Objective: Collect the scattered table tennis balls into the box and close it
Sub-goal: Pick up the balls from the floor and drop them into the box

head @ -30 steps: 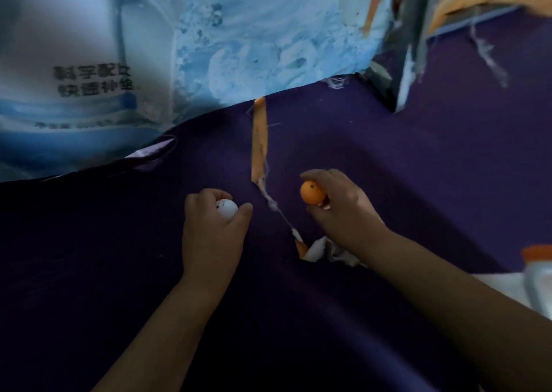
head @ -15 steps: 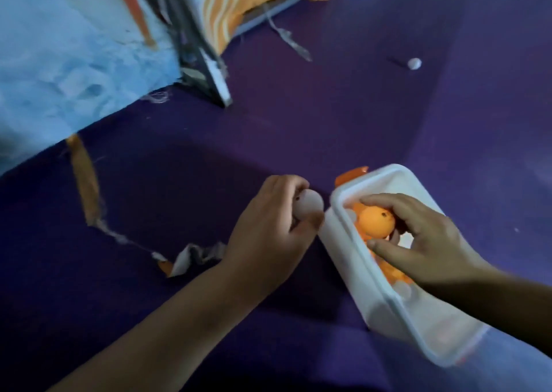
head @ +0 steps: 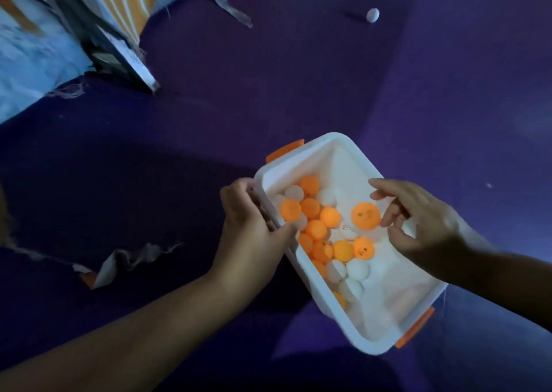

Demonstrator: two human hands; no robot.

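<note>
Purple cloth bears the box — left hand grips its stiff rim, right hand spreads fingers beside a likely light, bouncy orange ball.

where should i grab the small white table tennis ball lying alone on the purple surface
Pinch the small white table tennis ball across its widest middle, thumb opposite fingers, coming straight down from above. It is a smooth sphere lying alone on the purple surface, so every side is free, but a sideways push would probably roll it.
</note>
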